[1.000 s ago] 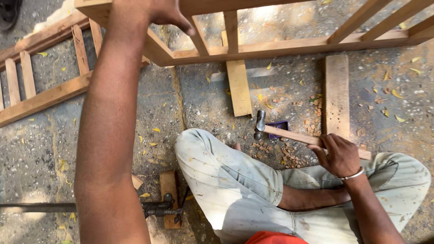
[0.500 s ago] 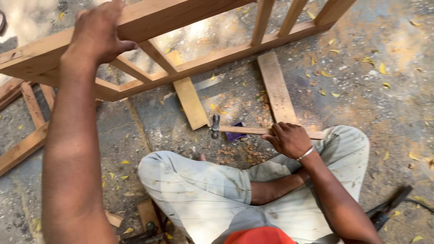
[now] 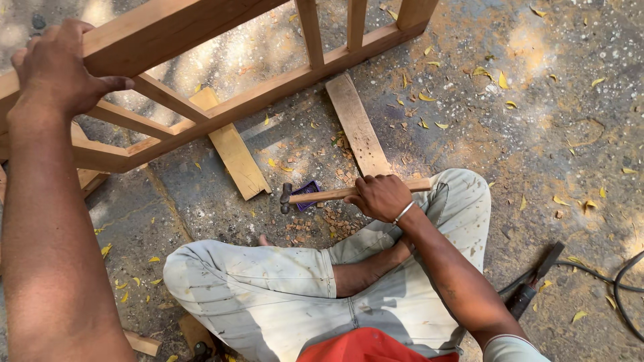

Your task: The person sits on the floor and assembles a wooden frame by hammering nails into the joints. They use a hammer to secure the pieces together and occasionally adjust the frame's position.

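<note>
The frame (image 3: 221,114), a large openwork of squared timber rails and slats, stands tilted on the floor (image 3: 537,134) ahead of the seated person, its lower rail resting on the ground and its top rail raised at upper left. Judged: stiff and fairly heavy, awkward more from its span than from weight; rails are planed, pale brown, with sharp square edges that give a sure hold; best taken on the thick top rail, not the thin slats, which could loosen at the joints. The left hand (image 3: 57,70) is clamped on that top rail, fingers wrapped over the upper face, thumb along the near side. Floor is rough grey concrete, dusty, strewn with yellow leaves and reddish wood chips. Two loose planks (image 3: 359,127) lie flat under and near the lower rail, flat-sawn, same pale wood, one angled toward the knee. The hammer (image 3: 322,196) lies roughly level above the floor just ahead of the crossed legs: plain wooden handle, smooth and round, small dark metal head at its left end. Judged: light, head-heavy, non-slip when dry. The right hand (image 3: 381,196) is closed around the handle toward its butt end, a metal bangle at the wrist. A dark cable (image 3: 604,281) and tool lie at lower right, apart from both hands.
</note>
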The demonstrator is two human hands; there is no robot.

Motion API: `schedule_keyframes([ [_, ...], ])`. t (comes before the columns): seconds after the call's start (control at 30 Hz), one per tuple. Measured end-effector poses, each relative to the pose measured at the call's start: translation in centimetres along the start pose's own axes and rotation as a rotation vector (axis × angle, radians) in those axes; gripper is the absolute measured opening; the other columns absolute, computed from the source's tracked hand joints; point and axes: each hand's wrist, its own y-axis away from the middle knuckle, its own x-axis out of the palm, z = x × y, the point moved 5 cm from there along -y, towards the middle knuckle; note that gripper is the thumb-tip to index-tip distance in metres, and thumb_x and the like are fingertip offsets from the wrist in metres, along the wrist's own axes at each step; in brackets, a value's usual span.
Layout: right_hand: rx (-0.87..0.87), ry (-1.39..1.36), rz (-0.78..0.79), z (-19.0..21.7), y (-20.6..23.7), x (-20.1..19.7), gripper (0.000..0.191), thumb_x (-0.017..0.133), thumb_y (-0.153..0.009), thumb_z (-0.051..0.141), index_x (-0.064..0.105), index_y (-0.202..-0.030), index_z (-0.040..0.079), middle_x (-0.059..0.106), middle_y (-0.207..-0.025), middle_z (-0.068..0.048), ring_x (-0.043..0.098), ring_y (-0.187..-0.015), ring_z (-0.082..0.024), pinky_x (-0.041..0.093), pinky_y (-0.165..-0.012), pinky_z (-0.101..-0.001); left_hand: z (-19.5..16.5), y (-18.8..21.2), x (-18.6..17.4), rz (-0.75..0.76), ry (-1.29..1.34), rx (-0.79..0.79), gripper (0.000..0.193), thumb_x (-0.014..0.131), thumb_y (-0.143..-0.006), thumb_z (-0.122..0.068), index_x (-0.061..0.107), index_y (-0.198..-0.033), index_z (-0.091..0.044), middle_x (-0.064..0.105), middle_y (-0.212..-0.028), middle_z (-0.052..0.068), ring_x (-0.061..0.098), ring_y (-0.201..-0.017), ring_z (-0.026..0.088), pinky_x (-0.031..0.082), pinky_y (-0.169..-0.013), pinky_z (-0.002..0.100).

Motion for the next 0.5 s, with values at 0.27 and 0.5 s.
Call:
schedule_keyframes([
  [0.27, -0.001, -0.013, -0.026, 0.0, 0.0, 0.0, 0.057, 0.052, -0.097, 0.060, 0.064, -0.095, 0.005, 0.070, -0.080, -0.016, 0.069, -0.069, -0.037, 0.054, -0.062, -0.0496, -0.3, 0.1, -0.1, -0.060, -0.075, 0.069, 0.088, 0.097, -0.067, -0.056, 0.061, -0.130, -0.007, 0.067, -0.121, 0.019, 0.061, -0.112, 0.038, 0.049, -0.089, 0.053],
  [0.5, 0.002, -0.026, -0.018, -0.2, -0.7, 0.9, 0.057, 0.053, -0.097, 0.060, 0.064, -0.097, 0.004, 0.070, -0.080, -0.017, 0.069, -0.069, -0.038, 0.053, -0.061, -0.0507, -1.1, -0.4, -0.7, -0.040, -0.094, 0.105, 0.079, 0.095, -0.075, -0.057, 0.066, -0.114, 0.005, 0.072, -0.096, 0.021, 0.071, -0.077, 0.034, 0.059, -0.067, 0.044],
])
